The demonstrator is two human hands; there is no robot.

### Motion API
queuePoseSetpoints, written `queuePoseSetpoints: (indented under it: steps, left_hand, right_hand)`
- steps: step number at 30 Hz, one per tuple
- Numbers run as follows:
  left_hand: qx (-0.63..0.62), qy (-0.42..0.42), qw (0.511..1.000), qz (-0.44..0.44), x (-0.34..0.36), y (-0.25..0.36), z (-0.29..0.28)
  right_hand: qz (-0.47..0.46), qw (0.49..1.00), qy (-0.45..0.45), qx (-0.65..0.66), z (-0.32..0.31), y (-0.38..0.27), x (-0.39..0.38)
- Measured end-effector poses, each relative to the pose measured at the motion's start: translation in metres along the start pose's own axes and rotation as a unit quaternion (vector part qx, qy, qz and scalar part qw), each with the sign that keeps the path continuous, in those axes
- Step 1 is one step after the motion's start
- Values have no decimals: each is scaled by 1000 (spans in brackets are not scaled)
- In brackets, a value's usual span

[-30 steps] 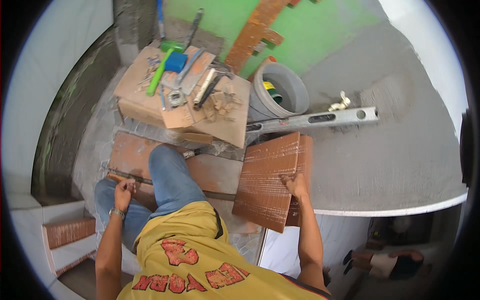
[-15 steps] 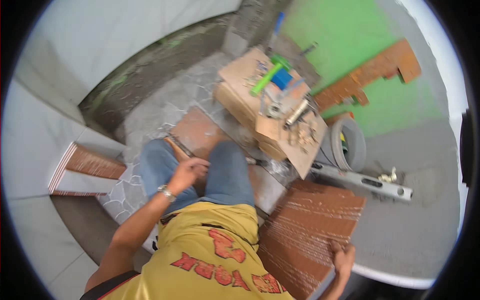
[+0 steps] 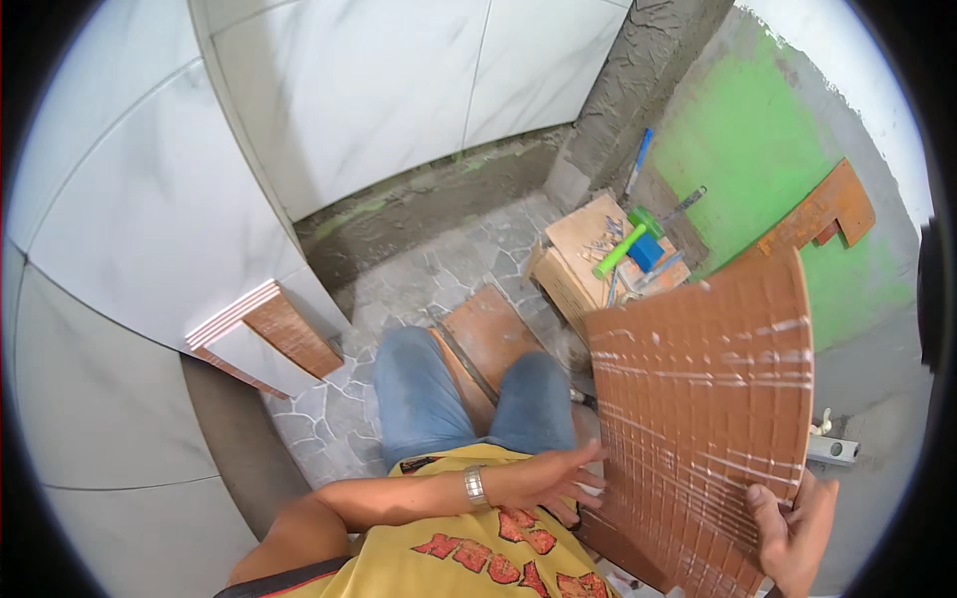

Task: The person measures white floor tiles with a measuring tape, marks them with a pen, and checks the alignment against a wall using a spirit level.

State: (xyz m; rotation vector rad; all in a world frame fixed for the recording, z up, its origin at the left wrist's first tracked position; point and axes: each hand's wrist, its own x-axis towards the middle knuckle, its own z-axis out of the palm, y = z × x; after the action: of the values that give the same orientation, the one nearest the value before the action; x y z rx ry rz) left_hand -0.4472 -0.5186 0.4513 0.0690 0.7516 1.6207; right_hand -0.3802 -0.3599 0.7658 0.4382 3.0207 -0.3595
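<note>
While the right hand (image 3: 797, 533) closes its fingers and thumb around the lower right edge of the large square terracotta tile with a ribbed grid back (image 3: 703, 399), the grip there is firm and the tile is lifted off the floor. This tile fills the right centre of the frame, with its ribbed back side turned to the camera and its upper edge tilted away. At the lower centre of the frame, the left hand (image 3: 543, 478) lies flat with spread fingers against the left edge of the same tile; it is open and supports the tile but does not clasp it. On this wrist sits a silver wristwatch (image 3: 475, 488).

Below the hands are the yellow shirt with red print (image 3: 469, 558) and the knees in blue jeans (image 3: 454, 399). Between the knees lies another brown tile (image 3: 488, 339) on the grey stone-pattern floor (image 3: 449, 269). Above the held tile, at the upper right, stands a cardboard box (image 3: 583, 259) that carries a green-handled tool (image 3: 618, 249) and a blue block (image 3: 646, 251). Further right, a cut terracotta tile piece (image 3: 822, 209) leans on the green wall (image 3: 758, 140). At the left of the frame a stack of tiles (image 3: 269, 339) rests against the white marble-like wall tiles (image 3: 329, 90).
</note>
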Motion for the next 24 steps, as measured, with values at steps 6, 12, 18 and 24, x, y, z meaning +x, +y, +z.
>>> queuePoseSetpoints:
  steps: [6,12,18,24]
  left_hand:
    - [-329,-90,908,244,-22,27,5]
    - [-293,40,885,359,-51,33,-24]
    - [-181,193,877,400,-60,44,-36]
    - [-48,316,846,427,-70,56,-44]
  right_hand:
    - [-479,872,-55,-80,57,6,7]
    - [-550,823,76,-122,155,-5,8]
    - [-532,838,121,-20,199,15,24]
    - [-397,868,34,296,183,43,103]
